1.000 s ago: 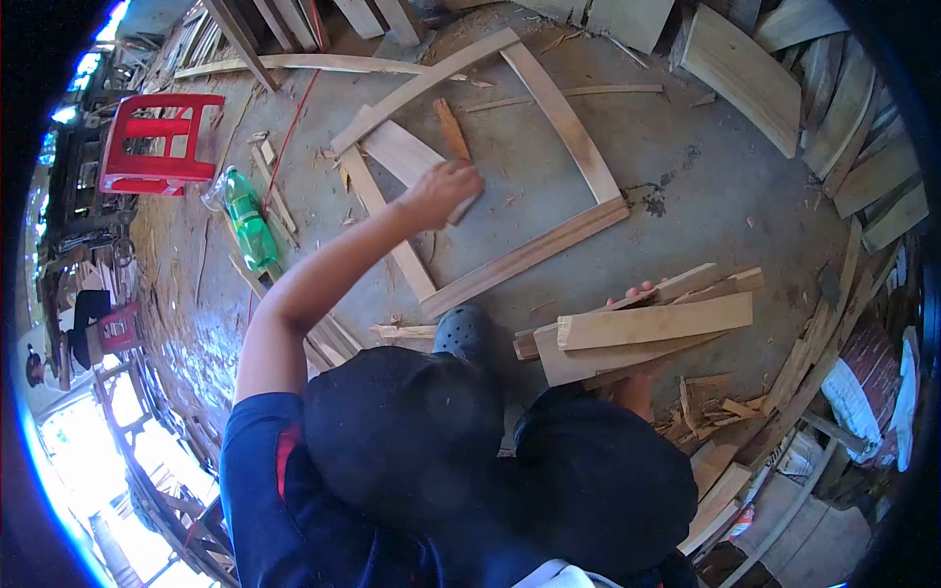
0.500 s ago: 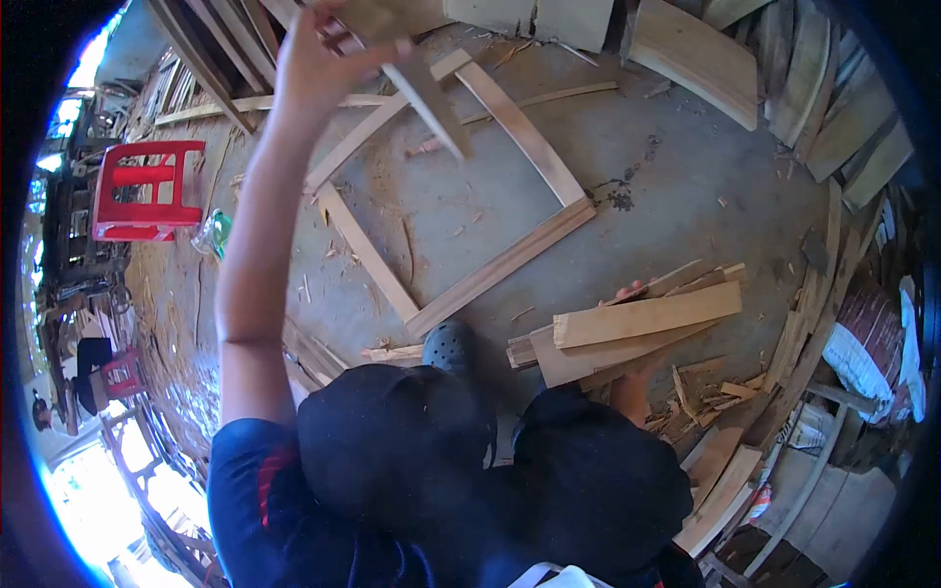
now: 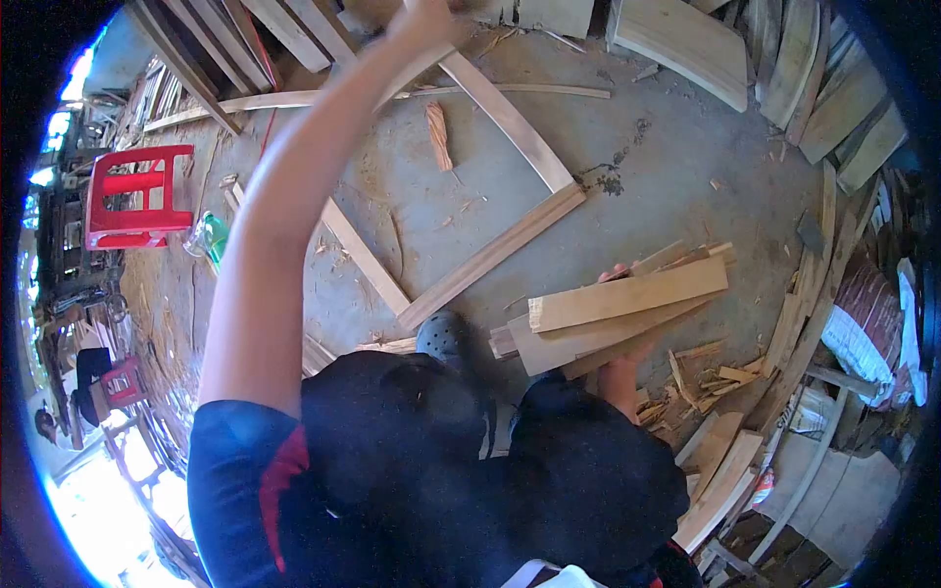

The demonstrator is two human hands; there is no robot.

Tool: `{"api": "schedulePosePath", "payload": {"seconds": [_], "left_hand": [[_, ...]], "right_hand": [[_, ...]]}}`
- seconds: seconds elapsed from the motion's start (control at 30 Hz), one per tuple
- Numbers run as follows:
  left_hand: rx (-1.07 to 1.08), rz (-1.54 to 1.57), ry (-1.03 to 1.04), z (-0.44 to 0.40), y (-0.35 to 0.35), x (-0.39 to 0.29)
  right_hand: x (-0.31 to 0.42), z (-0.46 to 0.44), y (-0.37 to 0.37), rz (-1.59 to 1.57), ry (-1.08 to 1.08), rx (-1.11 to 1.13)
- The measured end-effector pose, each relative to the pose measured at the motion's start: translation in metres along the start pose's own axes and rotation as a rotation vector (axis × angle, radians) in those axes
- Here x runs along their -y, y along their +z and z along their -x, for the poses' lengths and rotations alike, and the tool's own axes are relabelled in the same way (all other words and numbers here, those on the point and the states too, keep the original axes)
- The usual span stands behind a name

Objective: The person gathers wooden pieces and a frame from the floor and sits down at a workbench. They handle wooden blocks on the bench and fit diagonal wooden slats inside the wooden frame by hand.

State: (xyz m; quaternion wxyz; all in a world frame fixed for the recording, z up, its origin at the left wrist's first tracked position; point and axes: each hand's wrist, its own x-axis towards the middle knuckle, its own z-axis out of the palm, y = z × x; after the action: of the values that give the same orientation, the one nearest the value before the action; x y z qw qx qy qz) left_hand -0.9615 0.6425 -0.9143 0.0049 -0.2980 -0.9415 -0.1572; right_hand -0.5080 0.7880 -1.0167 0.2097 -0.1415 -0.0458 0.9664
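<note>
My right hand (image 3: 618, 375) grips a stack of wooden boards (image 3: 627, 299) low in front of my right knee; fingertips show over the far edge, and the palm is hidden beneath. Far forward at the top edge of the view is my left hand (image 3: 423, 22), smeared by motion and partly cut off. A brown blur lies beside it, and whether the fingers hold anything is not visible. Under and beyond my left forearm, wooden strips form a four-sided frame (image 3: 495, 253) on the concrete floor. Inside that frame lies a short reddish-brown piece of wood (image 3: 438, 135).
A red plastic stool (image 3: 140, 201) stands at the left beside a green bottle (image 3: 215, 235). Planks (image 3: 681, 49) lean along the far side and upper right. Wood scraps (image 3: 691, 382) litter the floor by my right hand. My shoe (image 3: 443, 335) is near the frame's closest corner.
My left hand has swung right and farther forward; the board that hung from it no longer shows. My right hand and its stack have shifted slightly left in view.
</note>
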Motion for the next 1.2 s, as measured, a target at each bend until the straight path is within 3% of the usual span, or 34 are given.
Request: {"api": "schedulePosePath", "payload": {"seconds": [0.03,0.07,0.1,0.13,0.17,0.27,0.37,0.53,0.6,0.7,0.87,1.1,1.2], "left_hand": [[0.005,0.035,0.314,0.025,0.048,0.022],[0.406,-0.117,0.001,0.060,0.103,0.026],[0.554,-0.288,0.426,0.111,0.128,0.035],[0.831,0.086,0.064,0.160,0.118,0.011],[0.856,0.213,0.093,0.207,0.139,0.014],[0.737,0.218,0.026,0.308,0.128,-0.020],[0.625,0.138,-0.053,0.335,0.132,-0.032],[0.587,0.244,-0.113,0.325,0.130,-0.030],[0.679,0.334,-0.088,0.316,0.125,-0.026],[0.732,0.293,-0.229,0.311,0.100,-0.036],[0.754,0.221,-0.248,0.290,0.051,-0.038],[0.552,0.280,-0.346,0.273,-0.031,-0.041],[0.506,0.467,-0.449,0.286,-0.083,-0.038]], "right_hand": [[-0.001,0.001,-0.004,-0.023,0.034,-0.018],[-0.002,0.002,-0.006,-0.046,0.068,-0.035],[-0.003,0.003,-0.007,-0.046,0.064,-0.039],[-0.004,0.003,-0.006,-0.035,0.081,-0.035],[-0.005,0.004,-0.006,-0.022,0.106,-0.032],[-0.013,-0.003,-0.001,-0.106,0.167,0.067],[-0.018,-0.016,-0.009,-0.130,0.207,0.129],[-0.022,-0.031,-0.003,-0.130,0.233,0.107],[-0.020,-0.042,-0.005,-0.137,0.241,0.113],[-0.017,-0.051,-0.008,-0.162,0.288,0.105],[-0.010,-0.078,0.013,-0.114,0.332,0.140],[-0.025,-0.086,0.137,0.033,0.436,0.058],[-0.031,-0.082,0.163,-0.026,0.479,0.004]]}}
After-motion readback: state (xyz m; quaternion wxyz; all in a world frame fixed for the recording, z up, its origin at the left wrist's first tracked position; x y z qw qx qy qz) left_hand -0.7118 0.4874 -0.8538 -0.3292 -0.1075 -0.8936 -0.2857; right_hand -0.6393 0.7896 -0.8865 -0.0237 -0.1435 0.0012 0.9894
